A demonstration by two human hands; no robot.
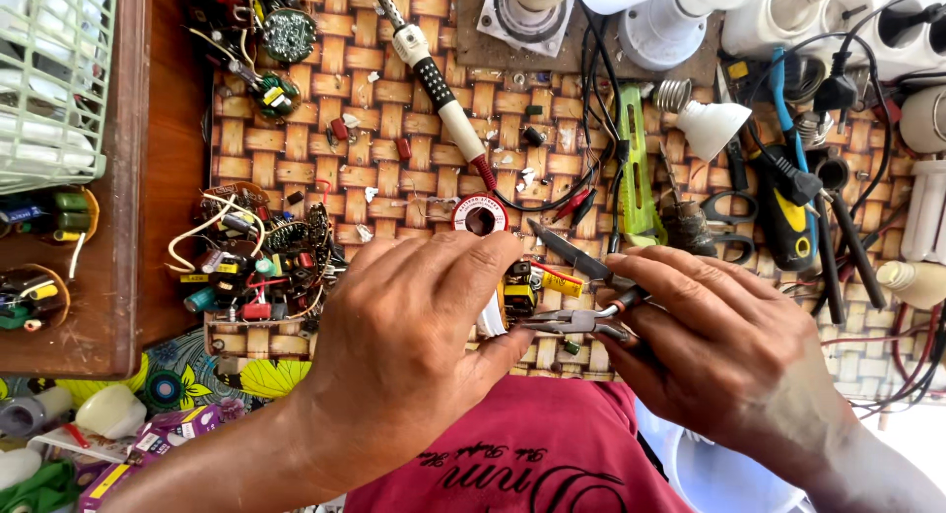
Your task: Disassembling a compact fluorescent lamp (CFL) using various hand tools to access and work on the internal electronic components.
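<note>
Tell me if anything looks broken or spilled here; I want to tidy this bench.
Yes. Bare circuit boards lie heaped in a tangle of wires left of the left hand, loose scraps litter the woven mat, and a lamp base lies on its side, apart from any bulb.

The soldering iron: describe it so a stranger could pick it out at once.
On the woven-pattern mat, look up past the left hand. The white-handled soldering iron with a black dotted grip lies diagonally above a small red-rimmed solder spool. It is the only long white stick there.
</note>
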